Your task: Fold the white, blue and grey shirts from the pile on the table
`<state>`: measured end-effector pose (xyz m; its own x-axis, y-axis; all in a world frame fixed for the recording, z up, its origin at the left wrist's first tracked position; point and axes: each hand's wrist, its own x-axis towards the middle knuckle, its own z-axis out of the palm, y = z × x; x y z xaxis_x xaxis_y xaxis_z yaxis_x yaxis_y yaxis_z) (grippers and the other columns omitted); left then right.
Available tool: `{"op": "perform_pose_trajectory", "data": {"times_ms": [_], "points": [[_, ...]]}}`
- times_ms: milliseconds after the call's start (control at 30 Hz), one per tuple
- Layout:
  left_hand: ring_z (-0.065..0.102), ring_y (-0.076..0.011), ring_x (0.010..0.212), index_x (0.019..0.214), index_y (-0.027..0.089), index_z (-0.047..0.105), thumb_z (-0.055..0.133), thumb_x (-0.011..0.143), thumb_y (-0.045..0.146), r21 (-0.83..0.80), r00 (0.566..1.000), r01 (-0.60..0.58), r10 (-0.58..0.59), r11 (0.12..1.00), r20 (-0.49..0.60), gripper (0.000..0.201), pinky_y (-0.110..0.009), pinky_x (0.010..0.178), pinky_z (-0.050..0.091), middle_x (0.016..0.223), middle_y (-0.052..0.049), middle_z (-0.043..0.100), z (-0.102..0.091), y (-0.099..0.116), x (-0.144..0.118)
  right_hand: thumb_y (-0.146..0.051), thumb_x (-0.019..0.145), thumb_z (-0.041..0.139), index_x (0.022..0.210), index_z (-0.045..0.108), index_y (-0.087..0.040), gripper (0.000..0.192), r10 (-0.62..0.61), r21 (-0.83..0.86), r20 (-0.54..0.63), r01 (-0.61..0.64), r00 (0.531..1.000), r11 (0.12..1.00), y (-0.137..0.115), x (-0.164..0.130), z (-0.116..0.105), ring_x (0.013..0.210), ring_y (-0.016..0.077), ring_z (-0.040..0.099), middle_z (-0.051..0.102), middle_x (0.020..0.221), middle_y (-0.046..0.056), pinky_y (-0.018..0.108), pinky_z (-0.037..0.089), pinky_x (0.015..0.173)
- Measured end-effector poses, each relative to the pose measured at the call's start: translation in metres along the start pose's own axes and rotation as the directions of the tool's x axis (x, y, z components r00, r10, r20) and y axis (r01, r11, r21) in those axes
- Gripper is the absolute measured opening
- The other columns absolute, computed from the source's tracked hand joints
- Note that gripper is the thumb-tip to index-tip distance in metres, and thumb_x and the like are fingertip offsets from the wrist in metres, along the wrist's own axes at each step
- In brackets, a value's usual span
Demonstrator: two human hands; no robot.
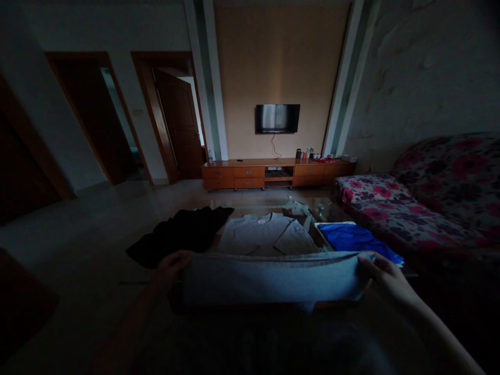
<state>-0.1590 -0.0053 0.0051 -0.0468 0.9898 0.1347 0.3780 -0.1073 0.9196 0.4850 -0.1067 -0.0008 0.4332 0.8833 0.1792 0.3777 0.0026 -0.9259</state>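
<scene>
A grey shirt (253, 234) lies spread out before me, its collar at the far end and its sleeves folded inward. Its near part (273, 281) is raised as a wide band stretched between my hands. My left hand (174, 265) is closed on the band's left top corner. At the right top corner, my right hand (378, 265) pinches the cloth between thumb and fingers. A black garment (183, 232) lies to the left of the shirt, and a blue folded garment (355, 239) to the right.
The clothes lie on a low table (332, 205) with a patterned border. A small pale crumpled item (296, 207) is at its far edge. To the right stands a floral sofa (422, 219). Beyond are a wooden cabinet (250, 174) and a wall television (277, 119).
</scene>
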Motion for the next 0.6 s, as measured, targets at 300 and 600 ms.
{"op": "perform_pose_trajectory", "data": {"times_ms": [300,600], "points": [[0.07,-0.0266,0.096,0.097,0.019,0.072,0.053,0.08,0.052,0.223,0.989,-0.079,0.105,0.972,-0.106,0.042,-0.036,0.089,0.053,0.097,-0.008,0.076,0.068,-0.06,0.085,-0.038,0.09,0.049,0.108,0.067,-0.014,0.035,0.082,-0.523,-0.077,-0.111,0.994,0.845,0.051,0.096,0.098,0.098,0.0276,0.069,0.073,0.106,0.016,0.032,0.051,0.081],[0.068,-0.0236,0.098,0.103,0.02,0.065,0.045,0.094,0.035,0.413,0.988,-0.024,0.084,0.91,-0.129,0.027,-0.034,0.09,0.051,0.1,-0.007,0.072,0.098,-0.088,0.112,-0.039,0.1,0.035,0.127,0.058,-0.016,0.043,0.214,-0.685,-0.083,-0.211,0.973,0.697,0.079,0.109,0.132,0.099,0.0312,0.07,0.072,0.104,0.019,0.036,0.049,0.078]]}}
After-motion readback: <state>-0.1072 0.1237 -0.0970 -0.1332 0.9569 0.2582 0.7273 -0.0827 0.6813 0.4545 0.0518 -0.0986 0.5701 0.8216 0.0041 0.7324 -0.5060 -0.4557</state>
